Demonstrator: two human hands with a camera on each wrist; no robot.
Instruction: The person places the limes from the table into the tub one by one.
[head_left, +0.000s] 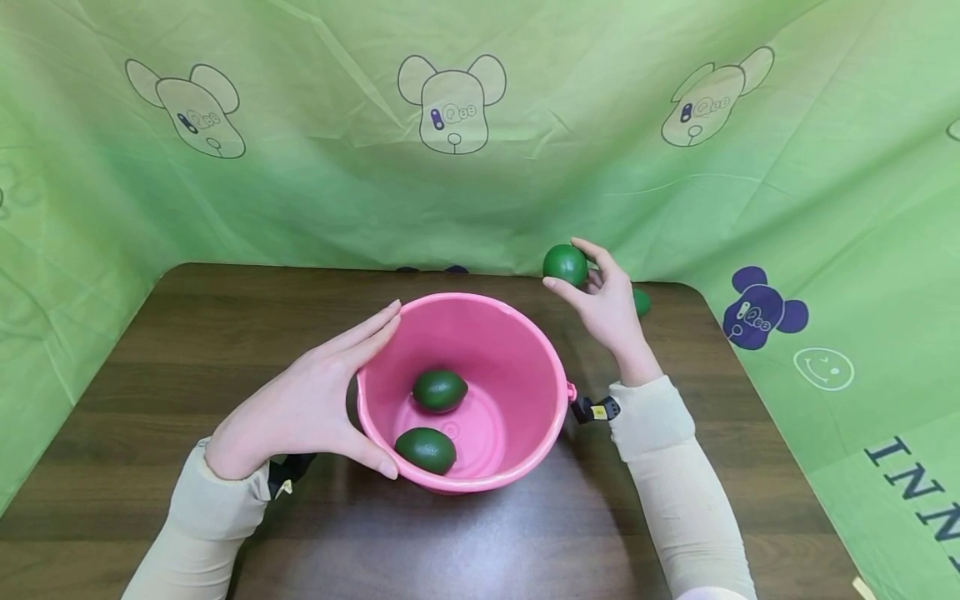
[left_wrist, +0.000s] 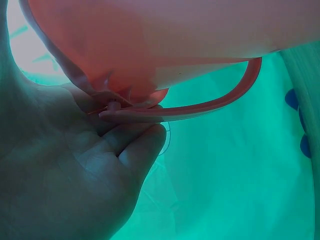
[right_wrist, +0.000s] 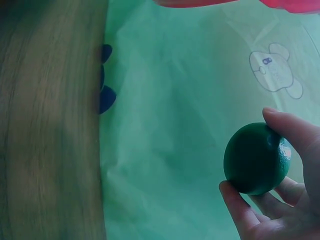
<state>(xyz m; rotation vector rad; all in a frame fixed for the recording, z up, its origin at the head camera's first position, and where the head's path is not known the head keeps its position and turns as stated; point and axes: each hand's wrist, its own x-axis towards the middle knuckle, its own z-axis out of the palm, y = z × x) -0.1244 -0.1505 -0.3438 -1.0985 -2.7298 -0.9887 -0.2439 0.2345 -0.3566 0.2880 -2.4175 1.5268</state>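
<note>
Right hand (head_left: 606, 304) pinches a smooth round green lime (head_left: 565, 264) near the worktop's (head_left: 187, 333) far right corner. Left hand (head_left: 315, 400), fingers straight, braces the glossy pink plastic bucket (head_left: 517, 367) at mid-worktop, holding two oval limes (head_left: 439, 390).

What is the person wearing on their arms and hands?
Both hands are bare. Each arm has a long, snug cream-beige sleeve, left sleeve and right sleeve, ending at the wrist. A small black device is strapped at each wrist; the right wrist device carries a yellow mark, and the left wrist device peeks out beneath the cuff.
</note>
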